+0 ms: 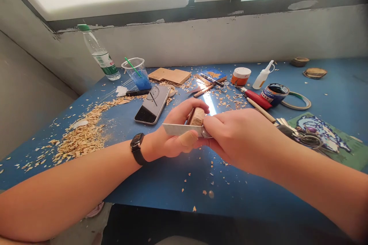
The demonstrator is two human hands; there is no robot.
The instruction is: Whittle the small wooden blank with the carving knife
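Over the middle of the blue table, my left hand (pixel 179 122) is closed around a small block of pale wood (pixel 197 116) with a rough, cut face. My right hand (pixel 238 132) grips a knife whose flat metal blade (pixel 178 129) points left and lies across the near side of the wood. My left thumb rests against the blade's lower edge. The knife's handle is hidden inside my right fist. A black watch (pixel 137 148) sits on my left wrist.
Wood shavings (pixel 83 134) are heaped at left. Beyond my hands are a phone (pixel 153 104), a plastic cup (pixel 137 74), a water bottle (pixel 100 55) and flat boards (pixel 169 75). To the right stand an orange jar (pixel 240 76), a glue bottle (pixel 262 78), a can (pixel 274 93) and a tape roll (pixel 297 101).
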